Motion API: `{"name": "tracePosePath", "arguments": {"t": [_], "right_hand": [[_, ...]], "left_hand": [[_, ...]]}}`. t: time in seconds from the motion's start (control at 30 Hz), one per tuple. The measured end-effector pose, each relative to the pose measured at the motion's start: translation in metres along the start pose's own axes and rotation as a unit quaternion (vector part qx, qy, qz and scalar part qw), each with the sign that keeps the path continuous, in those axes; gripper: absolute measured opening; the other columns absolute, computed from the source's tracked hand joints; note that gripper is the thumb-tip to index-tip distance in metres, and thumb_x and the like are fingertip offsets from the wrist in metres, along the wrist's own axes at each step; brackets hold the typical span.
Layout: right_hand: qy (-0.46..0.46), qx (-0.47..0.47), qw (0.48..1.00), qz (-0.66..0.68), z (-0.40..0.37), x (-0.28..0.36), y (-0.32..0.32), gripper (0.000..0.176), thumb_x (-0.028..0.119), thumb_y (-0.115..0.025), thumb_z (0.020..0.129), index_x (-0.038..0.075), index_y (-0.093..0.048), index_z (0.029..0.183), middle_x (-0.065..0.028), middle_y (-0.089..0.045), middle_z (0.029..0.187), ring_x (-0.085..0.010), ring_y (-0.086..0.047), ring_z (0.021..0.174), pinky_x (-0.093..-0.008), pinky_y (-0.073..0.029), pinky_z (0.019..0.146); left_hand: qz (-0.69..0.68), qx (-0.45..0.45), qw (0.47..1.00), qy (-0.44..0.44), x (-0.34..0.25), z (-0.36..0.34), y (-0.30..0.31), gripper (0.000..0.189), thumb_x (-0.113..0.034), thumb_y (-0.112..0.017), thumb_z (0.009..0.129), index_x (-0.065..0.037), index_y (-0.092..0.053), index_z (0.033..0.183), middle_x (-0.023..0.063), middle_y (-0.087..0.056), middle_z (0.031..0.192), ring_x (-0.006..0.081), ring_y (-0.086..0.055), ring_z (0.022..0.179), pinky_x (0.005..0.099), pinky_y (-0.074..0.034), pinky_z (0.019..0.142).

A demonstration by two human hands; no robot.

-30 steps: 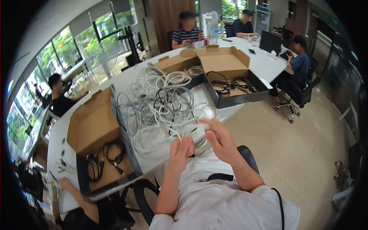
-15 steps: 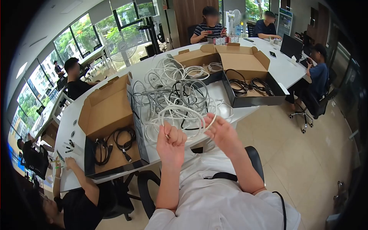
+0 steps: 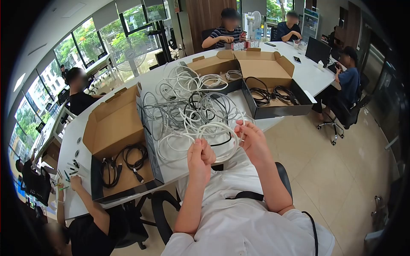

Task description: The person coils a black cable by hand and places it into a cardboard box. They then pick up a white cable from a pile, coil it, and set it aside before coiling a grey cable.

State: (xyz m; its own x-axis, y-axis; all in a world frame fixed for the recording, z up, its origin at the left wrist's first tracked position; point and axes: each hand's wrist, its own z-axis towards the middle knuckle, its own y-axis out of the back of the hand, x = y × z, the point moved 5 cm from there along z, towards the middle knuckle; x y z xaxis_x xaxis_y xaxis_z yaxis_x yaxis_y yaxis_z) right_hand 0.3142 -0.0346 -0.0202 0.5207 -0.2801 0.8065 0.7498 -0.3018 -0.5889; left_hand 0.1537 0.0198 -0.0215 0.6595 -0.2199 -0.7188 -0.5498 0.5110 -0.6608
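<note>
My left hand (image 3: 200, 157) is closed around a looped white cable (image 3: 218, 126) near the table's front edge. To its right, my right hand (image 3: 253, 140) pinches a strand of that cable between thumb and fingers. The held loops stretch between both hands and overlap the tangle behind them. That pile of grey cables (image 3: 168, 112) mixes with white and black strands. Just beyond my left hand, more white loops lie on the table.
An open cardboard box (image 3: 149, 170) with black cables stands at left. Another box (image 3: 277, 112) with coiled black cables is at right, and a third (image 3: 222, 87) behind holds white cables. Several people sit around the white table (image 3: 77, 128); one person's hand (image 3: 76, 182) is at far left.
Both my hands have shifted slightly right. My right fingers, spread before, now pinch the white cable, and the held loops hang lower. The view has turned slightly.
</note>
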Motion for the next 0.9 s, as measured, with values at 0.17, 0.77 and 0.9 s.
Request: {"name": "tracePosePath", "arguments": {"t": [0.17,0.77,0.9], "right_hand": [[-0.110,0.047,0.965,0.235,0.047,-0.008,0.035,0.024,0.021,-0.054,0.095,0.002,-0.051,0.110,0.0027,-0.056,0.076,-0.0086,-0.053,0.065,-0.0231,-0.044,0.058],[-0.155,0.076,0.985,0.012,0.132,-0.045,0.072,0.032,0.012,-0.043,0.098,0.003,-0.047,0.128,0.0108,-0.035,0.059,0.0021,-0.027,0.041,-0.0160,-0.021,0.033],[-0.017,0.006,0.970,-0.242,0.140,-0.042,0.078,0.031,0.018,-0.044,0.100,0.004,-0.052,0.127,0.0074,-0.034,0.063,-0.0012,-0.028,0.047,-0.0179,-0.023,0.041]], "left_hand": [[-0.071,0.065,0.994,0.049,-0.004,-0.009,-0.001,0.033,-0.032,-0.037,0.101,-0.014,-0.038,0.074,-0.0070,-0.019,0.051,0.0063,-0.014,0.042,0.0264,-0.015,0.044],[0.062,0.079,0.994,0.045,0.001,-0.019,0.010,0.032,-0.030,-0.054,0.090,-0.013,-0.046,0.065,-0.0060,-0.032,0.052,0.0059,-0.027,0.046,0.0256,-0.020,0.042],[0.056,0.122,0.991,-0.029,0.002,-0.019,0.003,0.036,-0.034,-0.046,0.097,-0.013,-0.043,0.069,-0.0084,-0.031,0.055,0.0036,-0.025,0.047,0.0225,-0.020,0.043]]}}
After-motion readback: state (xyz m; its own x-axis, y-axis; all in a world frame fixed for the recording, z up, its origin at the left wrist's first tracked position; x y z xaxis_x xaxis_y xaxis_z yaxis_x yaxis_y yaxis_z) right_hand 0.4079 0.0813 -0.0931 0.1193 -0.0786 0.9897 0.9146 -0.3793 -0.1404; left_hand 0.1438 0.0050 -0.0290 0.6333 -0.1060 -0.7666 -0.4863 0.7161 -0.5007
